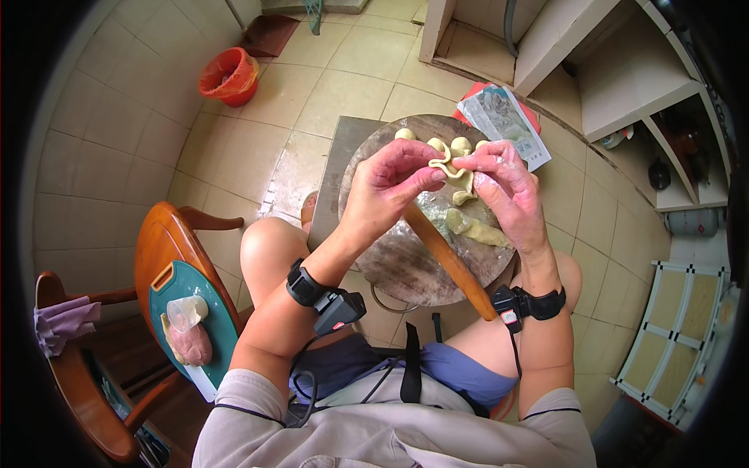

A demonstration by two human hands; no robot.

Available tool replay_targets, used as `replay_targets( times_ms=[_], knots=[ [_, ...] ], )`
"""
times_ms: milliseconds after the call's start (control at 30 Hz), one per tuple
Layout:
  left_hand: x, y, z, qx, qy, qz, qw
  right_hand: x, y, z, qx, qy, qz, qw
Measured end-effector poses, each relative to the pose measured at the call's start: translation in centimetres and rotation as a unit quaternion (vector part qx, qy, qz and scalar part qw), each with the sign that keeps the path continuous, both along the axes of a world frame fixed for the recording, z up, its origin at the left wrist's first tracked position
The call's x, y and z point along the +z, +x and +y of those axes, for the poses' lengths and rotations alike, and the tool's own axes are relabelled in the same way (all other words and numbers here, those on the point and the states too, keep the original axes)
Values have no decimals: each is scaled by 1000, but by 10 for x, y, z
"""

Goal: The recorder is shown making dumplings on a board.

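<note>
Both my hands hold a thin, wavy-edged dough wrapper (pixel 449 168) above the far part of a round wooden board (pixel 389 266). My left hand (pixel 398 181) pinches its left edge between thumb and fingers. Flour-dusted fingers of my right hand (pixel 508 190) grip the right edge. Behind the wrapper, several small dough balls (pixel 405 134) line the board's far rim, partly hidden by my hands. A small dough piece (pixel 461 198) lies below the wrapper. Closer to me are a dough roll (pixel 480 229) and scattered flour (pixel 433 212). A wooden rolling pin (pixel 450 260) slants across the board, its handle past the near edge.
Under the board stands a grey stool or low table (pixel 339 169). At left, a wooden chair (pixel 167 225) bears a teal cutting board (pixel 219 327), a plastic cup (pixel 186 312) and a pinkish lump (pixel 190 345). A red bin (pixel 231 79) and printed paper (pixel 506 120) are farther off.
</note>
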State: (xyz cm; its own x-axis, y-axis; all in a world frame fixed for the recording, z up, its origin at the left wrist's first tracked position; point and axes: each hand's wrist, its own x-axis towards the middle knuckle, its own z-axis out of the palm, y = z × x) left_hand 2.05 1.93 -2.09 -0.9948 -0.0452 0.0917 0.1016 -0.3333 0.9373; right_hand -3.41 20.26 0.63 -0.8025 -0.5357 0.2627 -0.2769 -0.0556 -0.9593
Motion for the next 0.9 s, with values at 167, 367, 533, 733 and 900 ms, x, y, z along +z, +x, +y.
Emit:
replay_targets(
  times_ms=[167, 367, 533, 733, 900],
  knots=[
    [-4, 0, 2, -29, 12, -30, 999, 2, -2, 2, 4, 81, 60, 995],
    [-3, -4, 4, 14, 70, 6, 997, -2, 6, -8, -29, -54, -53, 997],
    [1, -4, -9, -27, -31, -8, 999, -2, 2, -5, -17, -46, -78, 996],
    [2, -4, -13, -52, -68, -35, 996, -9, 0, -7, -52, -66, -98, 992],
    [0, -3, -6, -55, -56, -48, 996, -9, 4, -10, -58, -67, -96, 991]
  ],
)
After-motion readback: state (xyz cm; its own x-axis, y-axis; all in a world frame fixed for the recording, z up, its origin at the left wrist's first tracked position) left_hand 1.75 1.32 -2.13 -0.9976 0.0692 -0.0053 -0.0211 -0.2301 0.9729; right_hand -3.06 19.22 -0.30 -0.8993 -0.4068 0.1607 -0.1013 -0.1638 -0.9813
